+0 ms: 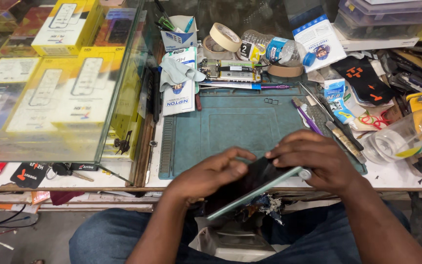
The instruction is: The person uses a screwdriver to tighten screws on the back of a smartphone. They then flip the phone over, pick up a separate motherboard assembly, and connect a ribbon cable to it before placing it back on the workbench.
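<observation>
The flat, dark-screened smartphone with a pale green edge, gripped tilted between the closed left hand and right hand over the person's lap beyond the blue-green rubber work mat, could slip and fall if the grip loosens.

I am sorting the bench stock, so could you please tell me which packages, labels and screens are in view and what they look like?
Yellow boxes: stacked under the glass counter at left, flat, phone outlines printed.
White-and-blue packets: left of the teal mat, flat.
White-and-blue packet: top right, tilted.
Plastic bottle: lying at top centre, blue label.
Dark phone screen: held by left hand and right hand.
</observation>
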